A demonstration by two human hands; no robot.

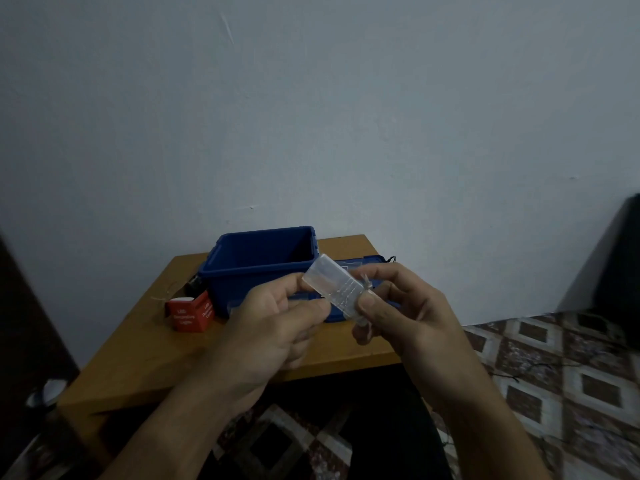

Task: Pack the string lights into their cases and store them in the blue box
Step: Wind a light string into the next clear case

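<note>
A clear plastic battery pack (330,282) of a string light is held up over the table between both hands. My left hand (277,320) pinches its left side with thumb and fingers. My right hand (401,310) grips its lower right end, where thin wire (365,282) comes out. Behind them the blue box (256,261) stands open on the wooden table (145,358), its lid (363,263) lying to the right. A red LED-lights case (190,313) stands left of the box, with a thin wire (166,289) behind it.
The small table stands against a pale wall. A patterned tile floor (554,375) lies to the right and below. A dark object (623,258) stands at the right edge, and another dark shape fills the left edge.
</note>
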